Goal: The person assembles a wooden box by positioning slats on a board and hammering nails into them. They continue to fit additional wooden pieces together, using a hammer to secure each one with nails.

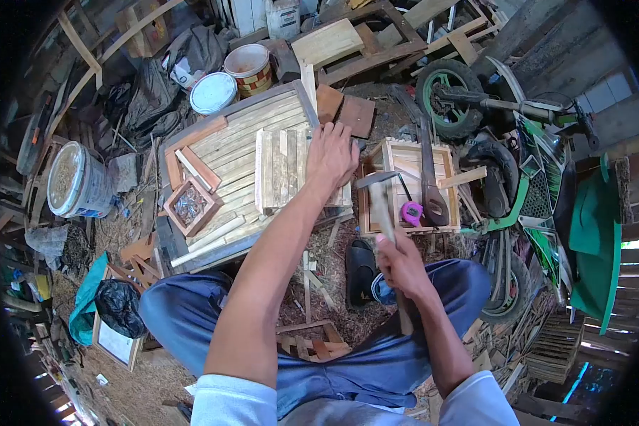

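My left hand (331,157) rests at the right end of a slatted wooden piece (282,170), which lies on a low slatted work surface (227,150); its fingers bend over the far edge. In my right hand (403,268) is the wooden handle of a hammer (380,202), its metal head raised in front of a wooden crate (447,157). The crate holds a pink tape measure (411,212), and a handsaw (431,177) lies across it. On the left of the work surface sits a small wooden box (192,206) of nails, near loose wood strips (207,241).
A white bucket (96,192) stands at the left; two paint tubs (214,94) are beyond the work surface. A small green motorbike (532,177) is at the right. Wood scraps (312,341) and a black sandal (361,273) lie on the ground near my legs.
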### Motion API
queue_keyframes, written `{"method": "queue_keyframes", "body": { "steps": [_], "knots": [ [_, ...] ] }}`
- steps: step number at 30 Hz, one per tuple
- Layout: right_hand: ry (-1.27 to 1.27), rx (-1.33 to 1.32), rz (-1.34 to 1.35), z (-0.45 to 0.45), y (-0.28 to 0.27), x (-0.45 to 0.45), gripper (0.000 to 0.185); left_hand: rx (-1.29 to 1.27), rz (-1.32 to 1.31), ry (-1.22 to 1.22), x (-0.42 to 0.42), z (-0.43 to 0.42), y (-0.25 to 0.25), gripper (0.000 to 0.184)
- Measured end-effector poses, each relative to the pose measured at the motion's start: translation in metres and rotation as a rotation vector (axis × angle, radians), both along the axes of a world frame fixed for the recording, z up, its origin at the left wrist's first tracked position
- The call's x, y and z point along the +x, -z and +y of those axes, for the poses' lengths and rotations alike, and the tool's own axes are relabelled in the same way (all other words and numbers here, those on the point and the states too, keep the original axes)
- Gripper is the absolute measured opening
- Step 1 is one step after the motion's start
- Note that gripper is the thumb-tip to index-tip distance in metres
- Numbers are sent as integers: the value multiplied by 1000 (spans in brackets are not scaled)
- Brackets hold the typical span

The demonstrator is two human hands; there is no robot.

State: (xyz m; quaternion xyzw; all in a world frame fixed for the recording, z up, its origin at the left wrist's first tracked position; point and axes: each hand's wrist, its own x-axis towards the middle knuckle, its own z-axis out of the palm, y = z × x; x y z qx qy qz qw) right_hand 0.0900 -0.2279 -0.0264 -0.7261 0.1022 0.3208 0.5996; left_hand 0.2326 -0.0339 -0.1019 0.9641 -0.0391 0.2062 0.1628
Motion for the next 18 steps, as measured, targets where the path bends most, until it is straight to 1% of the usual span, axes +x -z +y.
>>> {"method": "queue_keyframes", "body": {
  "steps": [1,4,5,8,11,14,17,18],
  "knots": [
    [-94,-42,-37,-3,12,-1,26,5,7,6,1,0,0,28],
    [-141,14,-141,1,37,-9,25,17,21,7,1,3,-1,28],
    [-112,17,-170,4,43,-11,24,14,24,5,1,3,-1,28],
    [-67,-146,-334,10,44,-13,24,-12,16,7,0,1,-1,28],
    [-119,-406,-519,16,10,-17,26,-11,28,9,1,2,0,27],
    [-160,-489,-515,22,-8,-25,22,7,42,9,1,1,-2,27],
    [-282,-574,-496,19,8,-24,22,23,48,15,0,1,-2,27],
    [-271,-562,-499,18,7,-24,22,26,46,17,0,1,-3,27]
  ]
}}
